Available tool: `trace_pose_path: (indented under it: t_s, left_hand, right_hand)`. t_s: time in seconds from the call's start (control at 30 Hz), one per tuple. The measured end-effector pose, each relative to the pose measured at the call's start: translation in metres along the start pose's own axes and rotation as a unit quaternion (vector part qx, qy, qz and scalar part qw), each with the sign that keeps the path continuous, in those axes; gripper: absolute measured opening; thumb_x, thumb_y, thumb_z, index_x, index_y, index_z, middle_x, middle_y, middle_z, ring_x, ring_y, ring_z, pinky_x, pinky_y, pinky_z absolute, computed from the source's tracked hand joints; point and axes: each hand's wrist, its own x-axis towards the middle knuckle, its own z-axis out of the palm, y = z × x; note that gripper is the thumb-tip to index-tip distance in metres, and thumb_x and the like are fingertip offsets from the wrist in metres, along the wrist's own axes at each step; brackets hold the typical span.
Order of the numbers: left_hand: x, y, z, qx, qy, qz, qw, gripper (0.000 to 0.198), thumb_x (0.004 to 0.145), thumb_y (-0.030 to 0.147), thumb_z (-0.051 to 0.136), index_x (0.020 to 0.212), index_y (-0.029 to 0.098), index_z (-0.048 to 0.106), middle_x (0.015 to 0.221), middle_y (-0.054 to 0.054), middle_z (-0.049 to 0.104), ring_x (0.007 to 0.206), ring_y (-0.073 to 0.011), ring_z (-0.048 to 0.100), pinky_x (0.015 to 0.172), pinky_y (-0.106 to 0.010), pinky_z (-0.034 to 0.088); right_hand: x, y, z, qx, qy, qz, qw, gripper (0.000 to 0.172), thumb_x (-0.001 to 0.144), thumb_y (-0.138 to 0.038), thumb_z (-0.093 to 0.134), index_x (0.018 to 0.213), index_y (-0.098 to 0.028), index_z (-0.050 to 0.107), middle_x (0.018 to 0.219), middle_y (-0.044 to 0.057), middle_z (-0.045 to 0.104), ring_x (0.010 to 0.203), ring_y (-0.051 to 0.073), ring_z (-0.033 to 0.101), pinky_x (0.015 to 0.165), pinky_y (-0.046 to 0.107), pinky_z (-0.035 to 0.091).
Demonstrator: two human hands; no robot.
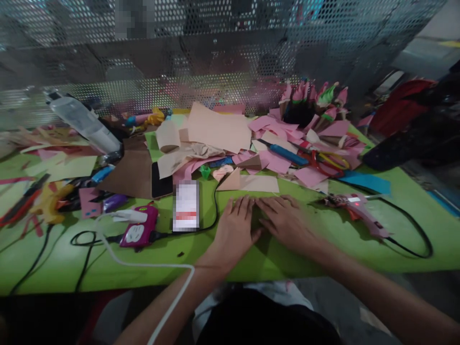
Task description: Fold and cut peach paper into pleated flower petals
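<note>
My left hand (236, 223) lies palm down on the green tabletop (230, 263), fingers stretched out and pointing away from me. Beside it, my right hand (285, 221) is also flat, its fingers angled toward the left one, and the fingertips of both nearly meet. Neither holds anything that I can see; whatever lies under the palms is hidden. Just beyond the fingertips are a folded peach paper piece (229, 181) and a flat peach paper strip (259, 183). To the right rests a pink glue gun (364, 215) with a red light glowing.
A phone (186, 206) and a magenta power adapter (139, 227) with cables sit at left. Behind are paper scraps (219, 127), a blue cutter (288, 155), scissors (325, 165) and a clear bottle (84, 122). A white cable (158, 265) crosses the front edge near my left forearm.
</note>
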Motion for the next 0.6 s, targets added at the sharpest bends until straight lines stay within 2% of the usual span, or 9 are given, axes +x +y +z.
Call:
trace_pose_path:
  t_s: [0.17,0.6]
  left_hand:
    - [-0.0011,-0.0003,0.0009,-0.006,-0.001,0.011,1.000,0.065,0.091,0.045,0.051,0.142,0.005,0.043,0.147,-0.019,0.047,0.137,-0.0291,0.043,0.116,-0.047,0.028]
    - [-0.0029,0.0044,-0.0022,-0.016,-0.007,-0.021,1.000,0.065,0.091,0.042,0.052,0.142,0.004,0.043,0.147,-0.019,0.047,0.136,-0.0298,0.044,0.115,-0.049,0.029]
  right_hand:
    - [0.0007,0.0033,-0.0015,0.013,0.001,-0.017,1.000,0.038,0.095,-0.027,0.048,0.131,-0.018,0.056,0.122,0.012,0.068,0.108,0.026,0.061,0.097,0.046,0.037]
    - [0.0020,0.0056,-0.0036,0.023,-0.007,-0.014,1.000,0.038,0.094,-0.024,0.051,0.130,-0.015,0.058,0.121,0.011,0.068,0.109,0.027,0.060,0.099,0.045,0.039]
